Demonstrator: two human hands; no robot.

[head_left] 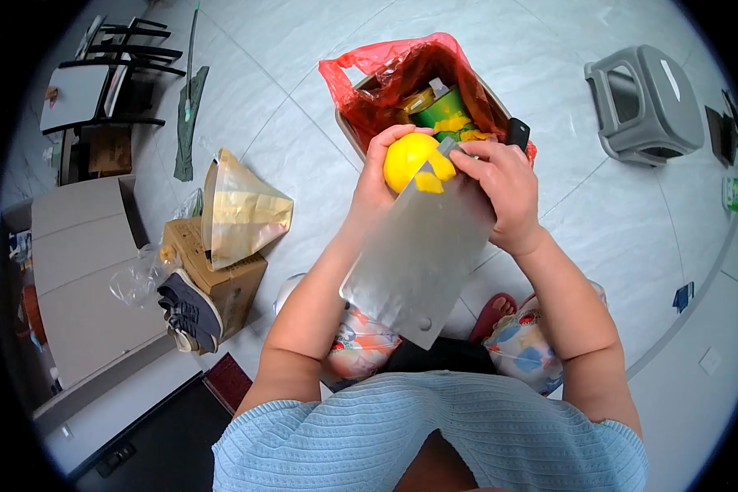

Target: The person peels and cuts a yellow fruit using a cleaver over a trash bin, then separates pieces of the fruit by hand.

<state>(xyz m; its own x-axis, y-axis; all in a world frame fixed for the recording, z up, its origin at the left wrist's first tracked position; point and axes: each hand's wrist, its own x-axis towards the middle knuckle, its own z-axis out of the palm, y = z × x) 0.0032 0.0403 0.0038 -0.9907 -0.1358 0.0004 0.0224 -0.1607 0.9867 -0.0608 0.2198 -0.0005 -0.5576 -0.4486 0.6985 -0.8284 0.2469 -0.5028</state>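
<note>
above a bin (349, 135) lined with a red plastic bag (344, 88), both hands are close together, each wrapped around something. the left hand (374, 179) is curled around a round yellow fruit (409, 159), held just over the bin's near edge. the right hand (507, 193) grips a broad cleaver (410, 266), its blade slanting down toward the lap and its black handle (517, 133) showing beyond the knuckles. yellow peel (429, 182) sits at the blade's upper end, just beside the fruit. more yellow scraps (452, 123) lie inside the lined bin. on the tiled floor (303, 49), a grey stool (658, 102) stands well off to the right; to the left, dark shoes (190, 307) rest against a cardboard box (236, 287).
</note>
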